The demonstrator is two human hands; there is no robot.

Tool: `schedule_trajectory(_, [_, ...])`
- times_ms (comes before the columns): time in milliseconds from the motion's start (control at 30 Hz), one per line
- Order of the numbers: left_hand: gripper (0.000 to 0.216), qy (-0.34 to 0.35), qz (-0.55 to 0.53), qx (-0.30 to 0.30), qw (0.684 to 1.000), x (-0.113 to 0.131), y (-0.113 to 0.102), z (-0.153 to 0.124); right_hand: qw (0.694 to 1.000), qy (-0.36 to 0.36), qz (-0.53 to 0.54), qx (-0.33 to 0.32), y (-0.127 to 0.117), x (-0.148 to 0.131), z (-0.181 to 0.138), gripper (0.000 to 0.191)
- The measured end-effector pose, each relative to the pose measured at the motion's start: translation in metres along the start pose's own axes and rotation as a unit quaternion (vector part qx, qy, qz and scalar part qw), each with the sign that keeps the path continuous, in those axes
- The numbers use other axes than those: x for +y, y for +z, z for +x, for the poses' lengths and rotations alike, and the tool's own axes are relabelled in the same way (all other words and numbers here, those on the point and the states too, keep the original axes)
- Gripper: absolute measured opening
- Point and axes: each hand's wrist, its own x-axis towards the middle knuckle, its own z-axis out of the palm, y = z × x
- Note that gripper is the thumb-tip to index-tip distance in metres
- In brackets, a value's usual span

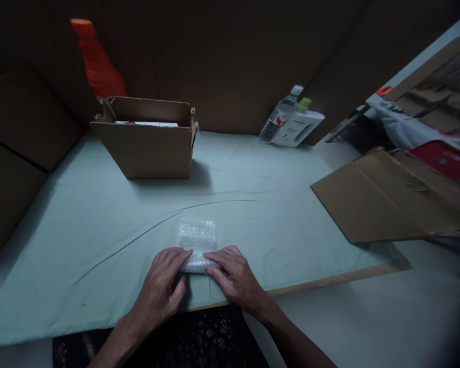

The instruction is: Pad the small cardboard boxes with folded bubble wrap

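Observation:
A small piece of clear bubble wrap [198, 234] lies near the front edge of the cloth-covered table, its near part folded or rolled into a thicker bundle. My left hand [161, 280] presses its fingertips on the bundle's left end, thumb held lower and apart from it. At the right end, my right hand [235, 276] has its fingers on top and its thumb against the near side. Whether anything is wrapped inside the bundle I cannot tell. The far part of the wrap lies flat, beyond my fingers.
An open cardboard box [159, 153] stands farther back, with something pale inside. Behind it is an orange bottle [101, 66]. A clear plastic bottle [279, 117] and a white bottle with a green cap [299, 129] lean at the back. Flattened cardboard [383, 199] overhangs the right edge.

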Motion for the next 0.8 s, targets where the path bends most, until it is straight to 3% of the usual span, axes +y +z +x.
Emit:
schedule_trajectory(133, [0.052,-0.037,-0.026,0.012,0.999,0.001,-0.002,-0.003,0.999,0.033,0.017,-0.035,-0.005,-0.003,0.001,0.022])
schedule_trajectory(300, [0.041,-0.066,0.019,0.064,0.996,-0.007,0.01,0.007,0.992,-0.038,-0.1,0.072,-0.001,-0.005,-0.001,0.025])
schedule_trajectory(433, [0.04,-0.128,0.018,0.099,0.987,-0.007,0.014,0.009,0.988,-0.069,-0.139,0.011,0.004,-0.005,-0.002,0.032])
schedule_trajectory(500, [0.044,-0.185,-0.022,0.118,0.975,-0.004,0.012,0.006,0.989,-0.065,-0.128,0.013,0.007,-0.002,0.0,0.028])
schedule_trajectory(633, [0.063,-0.324,-0.172,0.154,0.917,0.007,0.007,-0.004,0.996,-0.034,-0.033,0.069,0.011,0.001,0.007,0.019])
schedule_trajectory(800, [0.086,-0.395,-0.349,0.16,0.835,0.015,0.005,-0.004,0.997,0.006,0.077,0.026,0.012,-0.01,0.01,0.017])
